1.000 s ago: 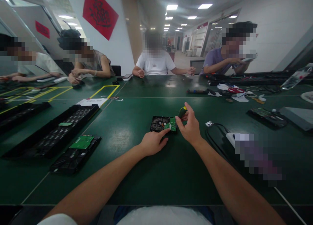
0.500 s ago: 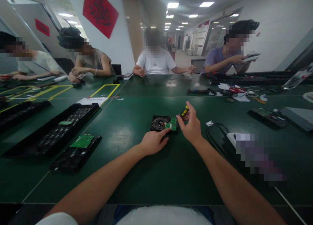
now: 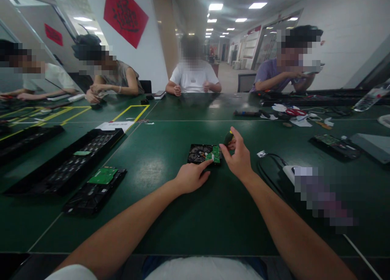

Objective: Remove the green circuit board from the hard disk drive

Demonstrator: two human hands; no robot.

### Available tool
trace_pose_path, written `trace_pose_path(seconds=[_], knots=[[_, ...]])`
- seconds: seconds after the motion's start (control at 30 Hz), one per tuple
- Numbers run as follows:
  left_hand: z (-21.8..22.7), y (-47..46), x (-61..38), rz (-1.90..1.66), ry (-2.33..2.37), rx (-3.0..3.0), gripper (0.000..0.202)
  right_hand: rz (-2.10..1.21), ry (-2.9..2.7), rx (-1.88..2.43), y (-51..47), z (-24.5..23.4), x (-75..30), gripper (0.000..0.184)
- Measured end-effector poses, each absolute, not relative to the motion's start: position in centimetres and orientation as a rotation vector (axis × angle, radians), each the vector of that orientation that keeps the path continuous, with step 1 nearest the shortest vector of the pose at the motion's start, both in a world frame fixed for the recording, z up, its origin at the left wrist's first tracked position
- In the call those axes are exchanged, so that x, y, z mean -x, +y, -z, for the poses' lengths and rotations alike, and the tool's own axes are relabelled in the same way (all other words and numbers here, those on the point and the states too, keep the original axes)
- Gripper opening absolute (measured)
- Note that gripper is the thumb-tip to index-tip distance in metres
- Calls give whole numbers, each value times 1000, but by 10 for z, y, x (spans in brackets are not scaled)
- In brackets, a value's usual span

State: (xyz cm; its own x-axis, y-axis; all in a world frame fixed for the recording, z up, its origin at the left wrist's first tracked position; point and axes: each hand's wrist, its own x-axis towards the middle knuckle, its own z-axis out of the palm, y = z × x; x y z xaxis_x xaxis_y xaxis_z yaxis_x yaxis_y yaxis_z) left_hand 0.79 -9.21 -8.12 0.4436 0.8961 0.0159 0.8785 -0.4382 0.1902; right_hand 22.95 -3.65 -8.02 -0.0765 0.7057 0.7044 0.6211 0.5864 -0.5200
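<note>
A black hard drive lies on the green table in front of me, with a small green circuit board on its right end. My left hand rests just before the drive, fingers curled, index finger touching the board's near corner. My right hand is closed round a screwdriver with a black and yellow handle, held over the right edge of the board.
Black trays with a green board lie at the left. A black cable and white adapter sit at the right, another drive farther right. Red scissors and scraps lie beyond. Several people sit along the far side.
My right hand has turned the screwdriver handle slightly; it tilts a little differently. The person opposite has drawn a hand in. My left hand stays put.
</note>
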Motion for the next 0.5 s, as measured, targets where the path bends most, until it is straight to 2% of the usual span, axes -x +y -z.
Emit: trace_pose_path(seconds=[0.5], knots=[[80, -92, -8, -162, 1566, -2526, 57, -94, -1765, 1057, -37, 80, -229, 73]])
